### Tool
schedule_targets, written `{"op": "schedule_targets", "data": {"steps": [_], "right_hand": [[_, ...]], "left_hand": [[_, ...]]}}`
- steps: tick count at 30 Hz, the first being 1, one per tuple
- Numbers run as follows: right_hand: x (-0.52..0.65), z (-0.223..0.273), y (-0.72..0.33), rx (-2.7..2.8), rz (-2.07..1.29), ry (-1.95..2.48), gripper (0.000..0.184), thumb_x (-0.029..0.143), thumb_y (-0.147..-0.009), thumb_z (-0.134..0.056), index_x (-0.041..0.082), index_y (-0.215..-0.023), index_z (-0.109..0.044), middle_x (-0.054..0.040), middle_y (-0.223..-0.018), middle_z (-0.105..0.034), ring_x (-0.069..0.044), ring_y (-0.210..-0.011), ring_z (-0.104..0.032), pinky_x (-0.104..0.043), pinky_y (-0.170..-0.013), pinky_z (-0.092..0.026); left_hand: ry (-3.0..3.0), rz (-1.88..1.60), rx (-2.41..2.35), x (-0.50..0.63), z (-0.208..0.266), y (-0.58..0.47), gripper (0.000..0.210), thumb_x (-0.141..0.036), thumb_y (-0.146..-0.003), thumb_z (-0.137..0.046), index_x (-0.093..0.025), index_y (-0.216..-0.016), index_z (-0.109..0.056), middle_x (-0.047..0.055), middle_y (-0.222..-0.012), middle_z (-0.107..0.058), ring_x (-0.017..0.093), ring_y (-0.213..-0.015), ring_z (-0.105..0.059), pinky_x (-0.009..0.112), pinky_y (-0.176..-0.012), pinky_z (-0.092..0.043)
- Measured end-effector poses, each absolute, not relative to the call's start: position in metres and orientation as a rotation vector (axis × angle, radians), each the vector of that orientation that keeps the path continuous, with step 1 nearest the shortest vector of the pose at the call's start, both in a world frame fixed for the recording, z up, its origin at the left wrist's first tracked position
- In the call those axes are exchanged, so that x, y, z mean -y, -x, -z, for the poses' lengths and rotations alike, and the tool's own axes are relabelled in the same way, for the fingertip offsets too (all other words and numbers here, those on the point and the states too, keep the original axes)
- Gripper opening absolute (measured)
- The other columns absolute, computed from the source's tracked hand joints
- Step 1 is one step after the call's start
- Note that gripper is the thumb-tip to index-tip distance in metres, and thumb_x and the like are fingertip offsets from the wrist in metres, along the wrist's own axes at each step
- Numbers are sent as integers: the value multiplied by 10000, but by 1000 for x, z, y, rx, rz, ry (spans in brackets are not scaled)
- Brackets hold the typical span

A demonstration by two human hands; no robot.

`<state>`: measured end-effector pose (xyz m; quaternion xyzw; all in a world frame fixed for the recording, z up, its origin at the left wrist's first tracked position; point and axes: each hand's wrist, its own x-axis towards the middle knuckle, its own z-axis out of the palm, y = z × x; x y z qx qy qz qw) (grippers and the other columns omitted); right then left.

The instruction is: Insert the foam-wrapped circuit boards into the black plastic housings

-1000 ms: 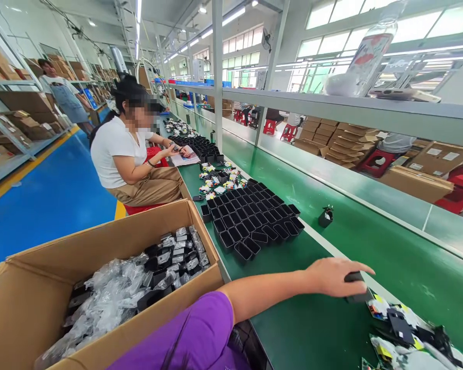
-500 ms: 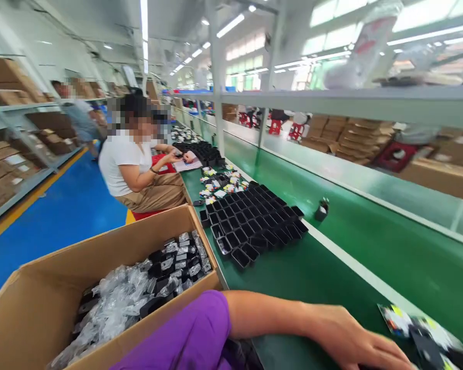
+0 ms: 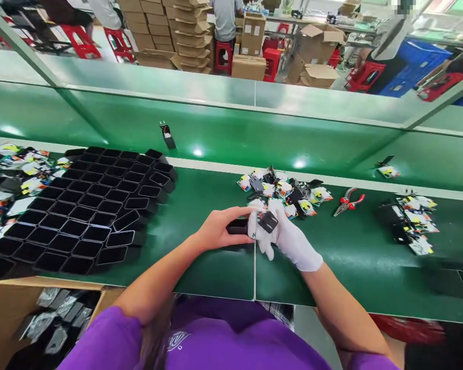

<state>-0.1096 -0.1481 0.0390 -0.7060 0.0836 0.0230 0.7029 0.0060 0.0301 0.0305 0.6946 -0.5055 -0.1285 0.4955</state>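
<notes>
Bare, my left hand (image 3: 216, 228) is closed around a black plastic housing (image 3: 237, 227) above the green bench. My right hand (image 3: 285, 234), in a white glove, meets it at the housing's right end. The gloved fingers pinch a small black plastic part (image 3: 268, 221) with slots in its face. Whether this part touches the housing cannot be seen. Just beyond my hands lies a pile of small circuit boards (image 3: 283, 189) with white, yellow and black components.
Rows of open black housings (image 3: 88, 200) cover the bench at left, with more circuit boards (image 3: 23, 169) beyond them. Red-handled pliers (image 3: 348, 202) and another board group (image 3: 414, 221) lie at right. A cardboard box (image 3: 7, 308) stands below the bench's left edge.
The view has swung to the right, and the seated co-worker is out of sight. My left hand, earlier reaching over the bench near boards, is now around a housing, with my gloved right hand beside it.
</notes>
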Motion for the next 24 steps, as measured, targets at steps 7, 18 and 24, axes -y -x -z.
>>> {"op": "schedule_targets", "data": {"steps": [7,18,24], "right_hand": [[141,-51,114,-72,140,1905,488,388,-865,-653,308,-1343,-594,-51,-1147,-667,-251,-1029,-642,-426,-944,-528],[136,-36,109,-298,275,1685,370,380,-732,-764,239,-1063,-674,-47,-978,-689,-252,-955,-665,-429,-926,-539],[142,-33,99,-336,344,1057,455,609,-725,-780,258,-1006,-713,-13,-1029,-750,-203,-986,-705,-292,-820,-614]], "left_hand": [[-1687,375,916,-28,-35,-9,511,-499,-726,-747,-195,-1132,-681,39,-999,-752,180,-811,-703,298,-770,-580],[-1783,511,1017,-22,-37,-2,456,-449,-713,-760,-209,-1094,-690,35,-1027,-748,196,-928,-692,316,-869,-555],[-1910,428,1033,-25,-33,-10,602,-441,-723,-791,-243,-1249,-576,-9,-944,-690,142,-781,-640,275,-779,-535]]}}
